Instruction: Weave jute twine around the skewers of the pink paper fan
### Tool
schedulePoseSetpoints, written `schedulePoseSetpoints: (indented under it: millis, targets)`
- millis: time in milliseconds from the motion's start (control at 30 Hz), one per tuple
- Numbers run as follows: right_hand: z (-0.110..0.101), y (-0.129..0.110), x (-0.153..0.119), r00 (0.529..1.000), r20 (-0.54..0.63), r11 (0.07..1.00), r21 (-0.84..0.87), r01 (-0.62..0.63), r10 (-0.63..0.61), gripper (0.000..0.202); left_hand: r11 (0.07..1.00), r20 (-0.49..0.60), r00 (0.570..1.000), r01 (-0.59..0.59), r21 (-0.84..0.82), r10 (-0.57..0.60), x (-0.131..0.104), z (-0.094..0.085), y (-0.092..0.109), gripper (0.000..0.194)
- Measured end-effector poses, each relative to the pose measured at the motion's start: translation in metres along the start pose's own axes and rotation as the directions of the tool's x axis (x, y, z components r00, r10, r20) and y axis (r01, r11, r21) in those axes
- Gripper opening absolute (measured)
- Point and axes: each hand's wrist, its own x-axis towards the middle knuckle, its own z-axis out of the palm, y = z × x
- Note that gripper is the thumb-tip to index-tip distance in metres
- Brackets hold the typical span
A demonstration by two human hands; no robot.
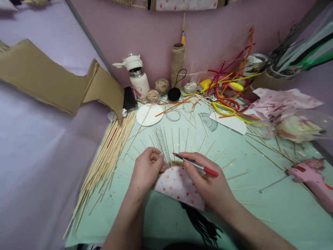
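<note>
My right hand (208, 177) grips a red pen (194, 162), its tip pointing left above the sticks. My left hand (149, 168) is closed, thumb and fingers pressed together beside the lower end of a clear ruler (161, 142); what they pinch, if anything, is hidden. Between my hands lies a half-circle piece (177, 184) covered in white fabric with red dots. Brown twine (173, 164) edges its curved rim, and thin wooden sticks (187, 139) fan outward from it. A black tassel (201, 222) hangs from its straight edge.
Loose wooden sticks (104, 163) are piled at left. A pink glue gun (309, 180) lies at right. Along the back are a white bottle (139, 81), twine balls (161, 86), a twine spool (178, 64), pipe cleaners (226, 104), a protractor (208, 122) and a white disc (149, 115).
</note>
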Motion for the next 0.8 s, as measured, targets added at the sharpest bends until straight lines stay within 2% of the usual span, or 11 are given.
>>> schedulePoseSetpoints:
  millis: [233, 800]
  targets:
    - [0.017, 0.025, 0.005, 0.996, 0.040, 0.994, 0.075, -0.083, 0.080, 0.019, 0.999, 0.035, 0.999, 0.016, 0.052, -0.018, 0.002, 0.002, 0.000, 0.011]
    - [0.015, 0.026, 0.005, 0.995, 0.047, 0.995, 0.057, -0.087, 0.085, 0.020, 0.993, 0.045, 0.998, 0.042, 0.108, -0.048, 0.002, 0.004, -0.001, 0.011]
